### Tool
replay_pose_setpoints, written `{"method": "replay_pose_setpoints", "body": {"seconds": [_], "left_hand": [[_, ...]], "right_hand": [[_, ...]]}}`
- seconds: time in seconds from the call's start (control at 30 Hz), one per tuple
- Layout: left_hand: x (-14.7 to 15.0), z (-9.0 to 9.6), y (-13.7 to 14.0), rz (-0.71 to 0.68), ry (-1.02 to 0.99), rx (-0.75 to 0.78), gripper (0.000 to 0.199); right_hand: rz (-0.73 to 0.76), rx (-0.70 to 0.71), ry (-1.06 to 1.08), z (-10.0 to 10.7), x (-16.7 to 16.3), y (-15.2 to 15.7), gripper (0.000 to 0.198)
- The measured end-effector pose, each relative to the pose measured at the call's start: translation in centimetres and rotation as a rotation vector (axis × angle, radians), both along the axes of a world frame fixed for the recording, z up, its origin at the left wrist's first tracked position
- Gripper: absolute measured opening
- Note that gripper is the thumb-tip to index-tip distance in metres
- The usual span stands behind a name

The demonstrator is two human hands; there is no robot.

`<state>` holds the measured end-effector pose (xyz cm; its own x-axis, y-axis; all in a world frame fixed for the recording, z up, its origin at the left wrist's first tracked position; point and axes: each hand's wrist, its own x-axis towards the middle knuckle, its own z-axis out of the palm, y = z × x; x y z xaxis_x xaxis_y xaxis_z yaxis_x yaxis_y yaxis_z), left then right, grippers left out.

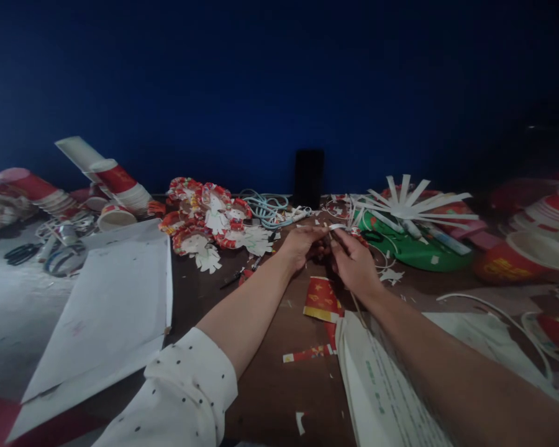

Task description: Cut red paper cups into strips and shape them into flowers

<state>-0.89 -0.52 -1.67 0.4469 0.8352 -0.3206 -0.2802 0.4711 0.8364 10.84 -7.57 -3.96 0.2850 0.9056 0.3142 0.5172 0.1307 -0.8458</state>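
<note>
Over the middle of the brown table, my left hand [302, 248] and my right hand [355, 262] meet, fingers closed around a small white paper piece [338, 227]. Only its pale edge shows above the fingertips; the rest is hidden. Just below the hands lies a red cut paper-cup piece [322, 298] with a yellow edge. A narrow red patterned strip [310, 354] lies nearer to me. Left of my left hand sit red and white paper figures [217, 214], some with fringed white ends.
Beyond the hands stands a dark phone-like slab [309, 177] beside a coiled light-blue cable [268, 208]. At right, white strips fan over a green disc [428, 251]. Paper cups [121, 183] lean at left, near a white board [116, 298]. A printed sheet [377, 379] lies under my right forearm.
</note>
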Motion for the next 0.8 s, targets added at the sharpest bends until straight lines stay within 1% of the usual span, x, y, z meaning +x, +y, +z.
{"method": "replay_pose_setpoints", "body": {"seconds": [0.13, 0.27, 0.43, 0.63, 0.8], "left_hand": [[-0.22, -0.1, 0.15, -0.001, -0.057, -0.034, 0.016], [-0.19, -0.05, 0.12, 0.001, -0.058, -0.039, 0.011], [-0.1, -0.17, 0.18, 0.011, -0.063, -0.028, 0.011], [-0.08, -0.43, 0.35, 0.009, -0.062, -0.01, 0.008], [0.03, -0.01, 0.12, 0.02, -0.027, -0.006, 0.014]], "right_hand": [[0.006, 0.011, 0.032, -0.14, 0.19, 0.14, 0.049], [0.025, -0.046, 0.121, 0.01, 0.13, 0.06, 0.053], [0.031, -0.113, 0.188, 0.49, -0.13, -0.1, 0.056], [0.028, -0.104, 0.17, 0.6, -0.18, -0.2, 0.054], [0.012, -0.065, 0.106, 0.41, -0.16, -0.16, 0.051]]}}
